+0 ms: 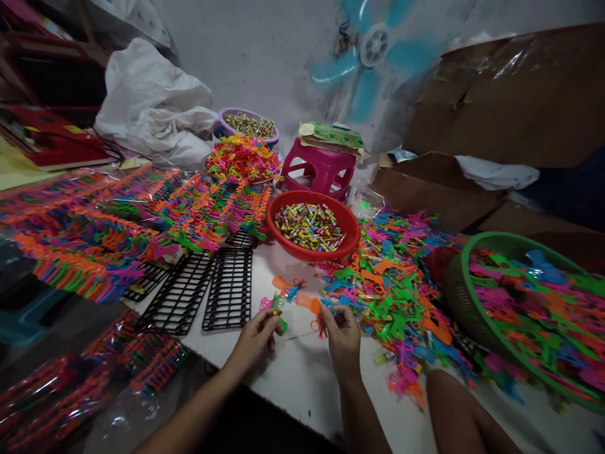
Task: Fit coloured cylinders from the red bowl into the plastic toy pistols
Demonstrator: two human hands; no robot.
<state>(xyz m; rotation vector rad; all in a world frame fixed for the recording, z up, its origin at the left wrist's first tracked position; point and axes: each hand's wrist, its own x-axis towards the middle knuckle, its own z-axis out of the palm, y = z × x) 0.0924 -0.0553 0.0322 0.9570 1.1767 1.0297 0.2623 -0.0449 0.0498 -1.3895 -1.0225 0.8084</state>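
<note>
Low in the middle, your left hand (259,334) is pinching a green plastic piece (282,325); your right hand (343,335) is pinching an orange plastic toy (309,304). Lined-up toys (85,246) are filling the left; many loose toys (399,296) are lying right, not lined up yet.

A pale grey wall (265,69) rises at the back, faintly marked, and in front of it I see a fan with translucent blue blades (374,47) (blurred toward their tips). Below sits a magenta plastic stool (322,175), beyond a low, white, flat-topped table (290,375). Big brown cardboard boxes (510,101) crowd the right; a teal plastic stool (28,318) stands lower left. The light is dim.
</note>
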